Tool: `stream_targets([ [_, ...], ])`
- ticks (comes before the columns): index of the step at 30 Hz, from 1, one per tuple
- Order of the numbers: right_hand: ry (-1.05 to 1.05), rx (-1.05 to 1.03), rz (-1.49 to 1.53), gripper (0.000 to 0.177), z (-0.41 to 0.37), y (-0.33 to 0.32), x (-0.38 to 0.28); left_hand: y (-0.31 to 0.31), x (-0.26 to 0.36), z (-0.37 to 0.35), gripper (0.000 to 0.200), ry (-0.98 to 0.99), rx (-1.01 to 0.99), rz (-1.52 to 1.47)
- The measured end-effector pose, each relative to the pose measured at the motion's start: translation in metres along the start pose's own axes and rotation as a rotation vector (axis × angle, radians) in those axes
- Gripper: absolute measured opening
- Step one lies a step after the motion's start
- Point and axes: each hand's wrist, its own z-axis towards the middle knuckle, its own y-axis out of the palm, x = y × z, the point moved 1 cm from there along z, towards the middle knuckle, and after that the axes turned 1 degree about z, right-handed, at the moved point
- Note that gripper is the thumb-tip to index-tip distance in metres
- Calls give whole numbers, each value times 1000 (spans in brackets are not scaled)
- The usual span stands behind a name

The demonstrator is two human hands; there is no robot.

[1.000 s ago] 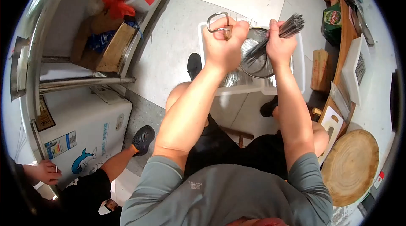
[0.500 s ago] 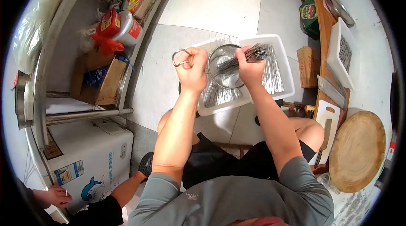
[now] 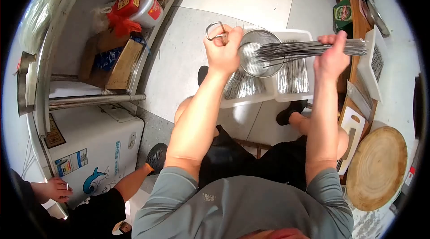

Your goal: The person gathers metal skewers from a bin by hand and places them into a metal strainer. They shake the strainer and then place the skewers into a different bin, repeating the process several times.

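My left hand (image 3: 222, 51) grips the looped handle of a round metal mesh strainer (image 3: 257, 53) and holds it above two white plastic tubs (image 3: 268, 96) on the floor. My right hand (image 3: 331, 57) clutches a bundle of thin metal skewers (image 3: 304, 49) that lies almost level, its tips reaching into the strainer bowl. More skewers (image 3: 292, 78) lie in heaps inside the tubs, below the strainer.
A steel shelf (image 3: 89, 100) with boxes and jars stands at left over a white chest freezer (image 3: 96, 149). At right are a white tray of skewers (image 3: 375, 66), a cutting board (image 3: 351, 134) and a round wooden block (image 3: 377, 167). Another person's hand (image 3: 56, 189) shows at lower left.
My right hand swung out to the right, drawing the skewer bundle from steeply tilted to nearly level. The strainer stayed in my left hand, above the tubs.
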Motion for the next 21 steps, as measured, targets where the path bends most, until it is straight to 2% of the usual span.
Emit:
stream_targets([
  [1,28,85,11,26,9,-6,-7,-2,1,0,29,-2,13,27],
  [5,228,190,299,27,57,-66,-12,3,6,2,31,29,62,12],
  [6,211,252,252,30,65,-79,-12,5,6,2,32,23,63,24],
  [8,340,344,366,35,84,-124,-4,6,3,1,32,10,62,47],
  [11,418,474,335,41,74,-140,-24,2,0,0,33,-12,79,97],
  [12,384,414,362,46,85,-168,-20,5,-2,3,34,-20,77,116],
  [14,229,468,317,44,102,-199,-27,-3,-9,6,30,51,23,142],
  [16,93,566,266,43,117,-223,-52,7,4,2,32,-77,101,-9],
  [17,61,643,277,41,109,-207,-84,4,0,5,32,-18,69,-15],
  [18,-13,605,218,41,130,-234,-97,-2,-6,8,32,37,45,-17],
  [21,-195,693,159,37,158,-258,-170,-6,-8,9,34,-5,88,-56],
])
